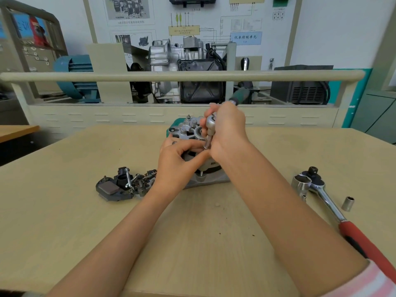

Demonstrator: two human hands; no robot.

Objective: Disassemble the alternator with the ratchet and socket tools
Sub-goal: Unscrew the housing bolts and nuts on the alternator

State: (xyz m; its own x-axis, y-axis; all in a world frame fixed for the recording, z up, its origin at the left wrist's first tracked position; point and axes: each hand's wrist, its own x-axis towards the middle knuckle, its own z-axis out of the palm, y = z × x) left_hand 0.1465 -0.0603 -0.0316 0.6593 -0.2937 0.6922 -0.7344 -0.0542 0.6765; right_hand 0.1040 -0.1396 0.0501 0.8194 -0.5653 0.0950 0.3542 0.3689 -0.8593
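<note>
Her right hand (227, 129) is gripping the ratchet (211, 123) above the alternator (188, 129); her left hand (177, 159) is pinching its socket (207, 143).

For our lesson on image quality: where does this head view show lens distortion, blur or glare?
Head view: wide-angle lens bows the beige rail; green ratchet handle above the right hand is blurred; glare streaks the chrome ratchet at right; lighting soft, shadows faint.
</note>
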